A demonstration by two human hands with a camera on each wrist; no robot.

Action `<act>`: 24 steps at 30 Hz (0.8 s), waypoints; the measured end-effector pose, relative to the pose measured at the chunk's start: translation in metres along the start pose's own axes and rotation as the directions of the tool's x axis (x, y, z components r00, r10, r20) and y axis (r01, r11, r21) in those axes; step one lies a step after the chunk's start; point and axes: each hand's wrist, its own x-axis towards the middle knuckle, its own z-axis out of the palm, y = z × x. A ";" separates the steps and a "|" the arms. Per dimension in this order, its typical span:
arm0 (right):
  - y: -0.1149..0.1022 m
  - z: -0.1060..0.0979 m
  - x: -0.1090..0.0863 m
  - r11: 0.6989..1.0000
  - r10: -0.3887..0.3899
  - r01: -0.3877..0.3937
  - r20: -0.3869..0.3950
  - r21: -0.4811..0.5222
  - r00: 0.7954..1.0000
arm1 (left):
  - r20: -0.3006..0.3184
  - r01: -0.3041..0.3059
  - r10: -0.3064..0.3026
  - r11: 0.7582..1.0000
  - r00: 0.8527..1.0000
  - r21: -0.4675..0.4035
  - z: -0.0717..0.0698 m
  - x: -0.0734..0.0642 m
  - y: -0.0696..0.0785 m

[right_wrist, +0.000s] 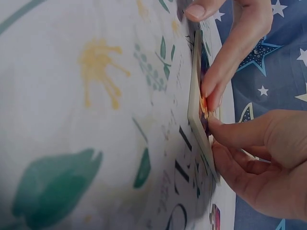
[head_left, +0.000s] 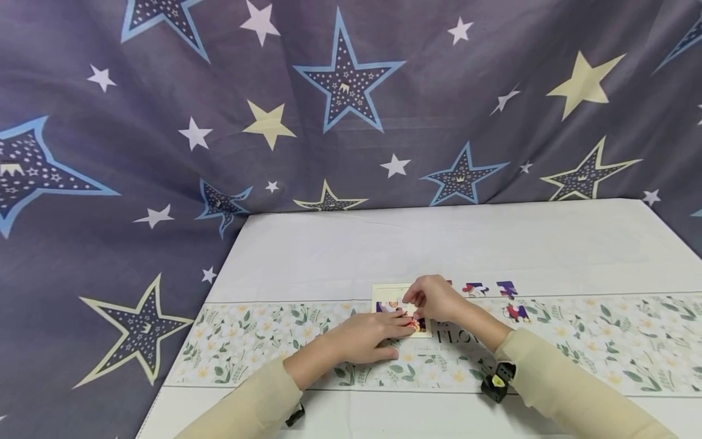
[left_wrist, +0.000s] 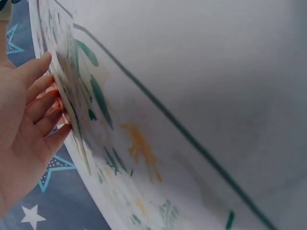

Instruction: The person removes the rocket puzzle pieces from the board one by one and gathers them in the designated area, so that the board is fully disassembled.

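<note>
A small jigsaw puzzle board [head_left: 375, 293] with a cream frame lies on the table, its picture partly filled with purple, red and yellow pieces. My left hand [head_left: 370, 336] rests its straight fingers on the lower part of the picture; its palm and fingers [left_wrist: 48, 112] show beside the board edge in the left wrist view. My right hand [head_left: 439, 299] is over the right side of the board, thumb and curled fingers pinching at a puzzle piece, which they mostly hide. In the right wrist view the right thumb [right_wrist: 235, 132] touches the picture near the board's rim [right_wrist: 194, 108].
Loose puzzle pieces lie right of the board, among them a purple one [head_left: 507, 288], a white and red one [head_left: 475, 289] and a red and purple one [head_left: 517, 313]. A floral band [head_left: 247, 341] crosses the white tablecloth [head_left: 307, 256]. A star-patterned curtain [head_left: 307, 158] hangs behind.
</note>
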 end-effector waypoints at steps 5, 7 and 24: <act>-0.001 0.001 0.001 1.000 0.017 -0.017 0.002 0.004 1.000 | 0.010 0.033 -0.033 0.999 0.999 -0.005 -0.001 -0.010 -0.002; -0.001 0.001 0.001 0.999 0.037 -0.037 0.006 0.007 0.999 | 0.011 0.045 -0.045 0.999 0.999 -0.009 -0.001 -0.014 -0.004; -0.004 0.000 0.009 0.983 0.158 -0.164 0.076 0.077 0.985 | -0.009 0.028 -0.029 0.998 1.000 -0.056 0.000 -0.020 -0.011</act>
